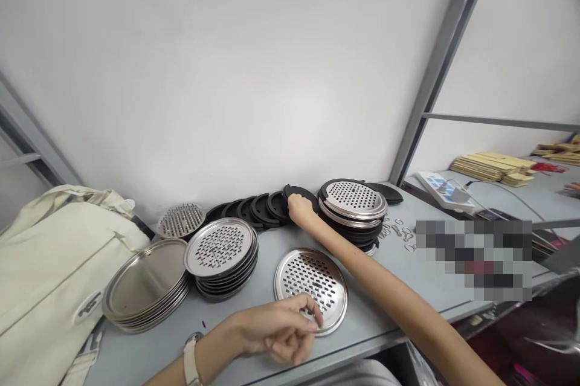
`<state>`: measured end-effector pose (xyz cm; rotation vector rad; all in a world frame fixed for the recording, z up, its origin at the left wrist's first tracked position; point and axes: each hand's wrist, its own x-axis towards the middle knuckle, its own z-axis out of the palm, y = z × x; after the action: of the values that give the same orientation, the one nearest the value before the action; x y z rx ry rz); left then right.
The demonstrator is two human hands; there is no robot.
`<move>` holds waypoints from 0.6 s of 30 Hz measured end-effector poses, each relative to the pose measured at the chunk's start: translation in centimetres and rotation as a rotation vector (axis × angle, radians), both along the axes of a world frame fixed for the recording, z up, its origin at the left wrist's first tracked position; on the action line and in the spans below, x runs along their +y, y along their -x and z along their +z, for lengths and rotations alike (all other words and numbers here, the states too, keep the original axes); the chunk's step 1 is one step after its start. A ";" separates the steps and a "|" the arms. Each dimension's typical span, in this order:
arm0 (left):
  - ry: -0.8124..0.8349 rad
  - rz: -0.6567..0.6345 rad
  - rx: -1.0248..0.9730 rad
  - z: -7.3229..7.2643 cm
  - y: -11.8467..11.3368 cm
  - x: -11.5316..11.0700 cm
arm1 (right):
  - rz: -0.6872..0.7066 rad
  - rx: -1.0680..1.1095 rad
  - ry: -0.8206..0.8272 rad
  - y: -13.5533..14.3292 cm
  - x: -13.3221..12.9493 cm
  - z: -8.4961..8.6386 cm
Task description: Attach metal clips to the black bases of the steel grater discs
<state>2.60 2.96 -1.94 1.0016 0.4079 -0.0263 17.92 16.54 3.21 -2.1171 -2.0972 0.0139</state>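
Note:
A round metal grater plate (332, 290) with slotted holes lies flat on the grey table. Over its near edge hovers my left hand (281, 328), fingers loosely bent and apart, with nothing seen in them; I cannot tell whether a fingertip touches the plate. My right hand (300, 209) reaches to the back with its fingers closed on a black round holder (299, 194) at the right end of a leaning row of black holders (247, 211). Just right of it stands a pile of grater plates and black holders (356, 199).
Left are stacks of perforated plates (220, 247), plain metal discs (147, 283) and a spiky grater plate (181, 221). A cream bag (58, 277) borders them. Small metal rings (403, 232) lie right of the pile. Further right are a power strip (446, 193) and wooden pieces (492, 167).

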 end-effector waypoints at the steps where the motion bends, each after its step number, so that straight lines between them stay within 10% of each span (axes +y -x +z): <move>1: 0.021 -0.004 -0.007 -0.1 0.0 0.0 | 0.010 0.004 -0.018 -0.1 0.1 0.2; 10: -0.134 0.096 0.017 0.2 -0.1 -0.1 | 0.172 0.122 -0.272 1.0 -1.5 3.9; 15: -1.150 0.447 0.135 0.1 -0.1 -0.4 | 0.365 0.238 -0.362 1.0 -5.6 4.9; 18: -1.617 0.326 0.227 -0.7 0.2 0.0 | 0.479 0.392 -0.401 -0.2 -8.2 5.3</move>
<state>2.41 2.97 -2.64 2.5137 0.8177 0.5736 18.15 8.29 8.51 -1.2440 -2.0893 0.0556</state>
